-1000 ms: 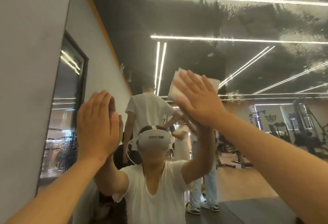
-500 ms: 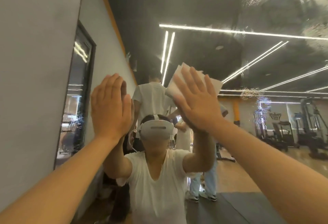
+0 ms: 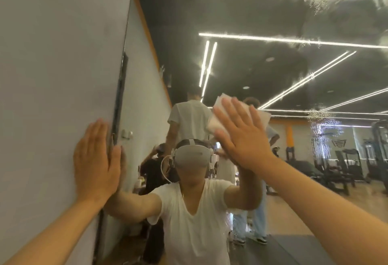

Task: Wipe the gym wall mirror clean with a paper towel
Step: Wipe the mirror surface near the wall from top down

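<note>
Head camera, single view. Large gym wall mirror (image 3: 273,65) fills the centre and right of the shot. Plain grey painted wall (image 3: 52,75) sits just left of the mirror's left edge.

Right hand (image 3: 243,138) is up on the mirror glass, left of mirror centre, palm flat. Its fingers (image 3: 230,110) are straight and spread apart, not curled round anything. Folded white paper towel (image 3: 218,105) is sandwiched between that palm and the mirror, with corners sticking out above the fingertips and to their right.

Left hand (image 3: 96,159) lies flat on the grey wall right at the mirror's left edge, thumb side towards the edge. Fingers are straight, close together and pointing up, holding nothing. Both forearms bare.

Speckled wet-looking patches (image 3: 315,4) show on the mirror's upper right, with a smaller one right of the towel.

Reflected in the mirror:
- person in a white V-neck T-shirt (image 3: 195,222) and grey headset (image 3: 191,156)
- other people (image 3: 189,117) behind
- dark gym machines (image 3: 346,166) at far right
- long ceiling light strips (image 3: 294,40)
</note>
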